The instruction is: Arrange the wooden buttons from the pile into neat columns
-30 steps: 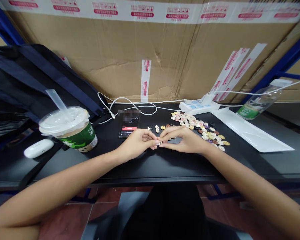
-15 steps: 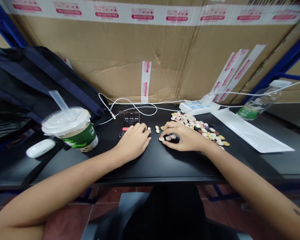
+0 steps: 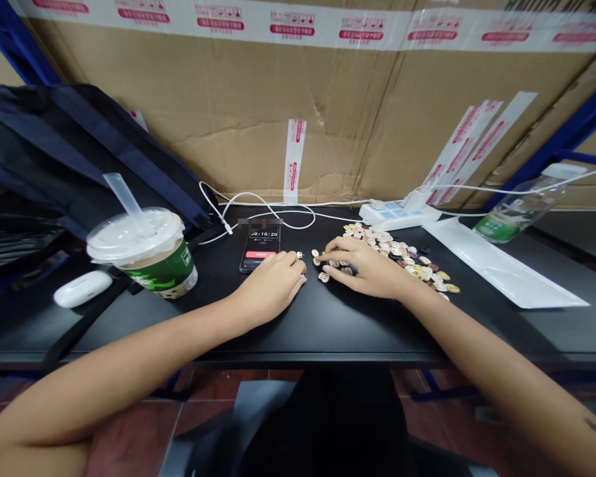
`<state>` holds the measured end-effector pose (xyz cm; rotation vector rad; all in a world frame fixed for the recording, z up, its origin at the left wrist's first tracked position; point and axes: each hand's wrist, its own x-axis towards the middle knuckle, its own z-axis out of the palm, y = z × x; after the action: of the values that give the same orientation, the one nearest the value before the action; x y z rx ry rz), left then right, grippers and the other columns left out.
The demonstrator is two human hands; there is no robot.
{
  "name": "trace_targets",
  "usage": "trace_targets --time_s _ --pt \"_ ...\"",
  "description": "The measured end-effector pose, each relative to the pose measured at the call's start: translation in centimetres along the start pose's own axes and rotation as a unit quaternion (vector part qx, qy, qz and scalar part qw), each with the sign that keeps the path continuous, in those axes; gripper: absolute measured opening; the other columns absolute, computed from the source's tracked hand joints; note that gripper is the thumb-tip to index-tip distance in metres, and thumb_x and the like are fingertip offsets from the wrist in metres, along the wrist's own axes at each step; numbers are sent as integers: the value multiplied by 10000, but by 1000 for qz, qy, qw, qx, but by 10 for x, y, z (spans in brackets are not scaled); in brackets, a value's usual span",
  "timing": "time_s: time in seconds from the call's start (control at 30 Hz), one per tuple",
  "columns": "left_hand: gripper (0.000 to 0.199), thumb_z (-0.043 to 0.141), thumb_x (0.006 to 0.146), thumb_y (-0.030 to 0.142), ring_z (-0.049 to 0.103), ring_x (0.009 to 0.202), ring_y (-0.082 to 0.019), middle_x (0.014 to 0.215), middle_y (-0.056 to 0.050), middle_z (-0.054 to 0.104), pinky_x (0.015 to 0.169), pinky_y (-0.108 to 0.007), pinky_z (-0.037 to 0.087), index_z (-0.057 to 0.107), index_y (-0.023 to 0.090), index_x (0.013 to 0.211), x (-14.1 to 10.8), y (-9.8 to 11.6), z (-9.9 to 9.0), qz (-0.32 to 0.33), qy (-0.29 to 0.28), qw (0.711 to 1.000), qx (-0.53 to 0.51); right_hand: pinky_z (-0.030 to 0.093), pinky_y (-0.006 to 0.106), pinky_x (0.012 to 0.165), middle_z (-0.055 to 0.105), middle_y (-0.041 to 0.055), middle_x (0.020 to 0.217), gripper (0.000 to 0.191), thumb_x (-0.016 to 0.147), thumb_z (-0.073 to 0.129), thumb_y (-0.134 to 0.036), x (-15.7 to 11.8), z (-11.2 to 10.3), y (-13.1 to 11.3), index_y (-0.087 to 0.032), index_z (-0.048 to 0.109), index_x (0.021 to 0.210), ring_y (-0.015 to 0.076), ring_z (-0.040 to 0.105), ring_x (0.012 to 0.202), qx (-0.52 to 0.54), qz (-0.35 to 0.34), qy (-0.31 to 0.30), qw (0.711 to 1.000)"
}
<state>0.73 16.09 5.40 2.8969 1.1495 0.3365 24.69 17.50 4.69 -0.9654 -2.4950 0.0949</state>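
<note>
Head view: a small pale piece (image 3: pixel 315 254) lies right of the phone (image 3: pixel 261 242), long side pointing away from the person. Fingers of the right hand (image 3: pixel 370 268) are loosely apart, one tip at it, pinching nothing. Beside the phone, the left hand (image 3: pixel 271 285) has bent fingers; I can't tell their hold. A pile of pieces (image 3: pixel 420 271) sits farther right.

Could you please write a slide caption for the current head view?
Left hand beside a phone, right hand over small pieces on a black table.
</note>
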Motion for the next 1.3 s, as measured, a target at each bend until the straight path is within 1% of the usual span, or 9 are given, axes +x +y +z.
trace_targets --time_s 0.13,0.3,0.5,0.6,0.73,0.9,1.0,1.13,1.3 --pt "144 499 986 231 589 988 -224 1036 -79 613 915 -374 465 606 140 1019 -1 -2 0 -10 -7 997 -80 480 374 893 657 79 1032 210 969 558 -283 1 -1 -4 -224 739 1058 219 620 981 38 -15 3 999" --pt "71 557 943 210 605 941 -200 1018 -62 620 879 -347 487 602 166 976 -2 -1 -3 -23 -23 984 -175 480 363 867 661 75 1004 144 939 612 -265 1 -3 -12 -210 739 980 211 622 956 81 -32 -15 996" --pt "118 603 898 204 627 892 -185 991 -56 644 851 -338 512 604 176 1013 0 -1 -2 -39 -18 973 -227 480 374 885 671 77 1041 187 914 643 -291 1 -2 -13 -221 728 1066 225 620 993 83 -28 -8 996" --pt "108 612 876 178 637 845 -167 964 -55 632 824 -329 533 600 163 982 1 -1 -1 -52 -2 965 -258 476 390 888 675 76 1043 156 907 646 -280 2 0 -12 -227 737 1023 229 622 995 76 -35 -12 996" --pt "85 602 860 148 648 774 -132 975 -48 601 775 -307 562 587 156 944 4 0 0 -76 25 938 -336 468 388 875 682 67 1010 118 894 665 -269 1 0 -13 -215 728 977 222 622 977 77 -35 -7 996" --pt "144 643 830 167 661 831 -135 939 -19 599 806 -313 561 547 174 937 6 -2 2 -93 34 874 -475 481 369 883 702 62 979 147 894 671 -251 1 -2 -16 -211 717 1028 216 632 988 115 -45 10 992" --pt "216 685 794 165 646 824 -119 928 -2 586 781 -290 546 532 175 947 7 -3 2 -100 38 844 -526 503 355 853 708 64 965 169 911 655 -269 1 -2 -17 -207 714 1057 202 646 930 137 -38 19 990" --pt "249 708 773 163 639 794 -106 923 7 576 771 -289 540 519 176 935 8 -4 2 -108 41 829 -547 524 350 784 712 69 949 204 925 635 -319 0 -3 -17 -212 716 1079 198 655 852 139 -24 29 990" --pt "250 708 781 161 643 795 -102 911 17 575 792 -295 537 508 177 931 7 -4 4 -102 51 824 -554 526 343 794 717 74 962 205 920 642 -315 -1 -3 -17 -207 718 1076 197 662 854 146 -16 40 988"
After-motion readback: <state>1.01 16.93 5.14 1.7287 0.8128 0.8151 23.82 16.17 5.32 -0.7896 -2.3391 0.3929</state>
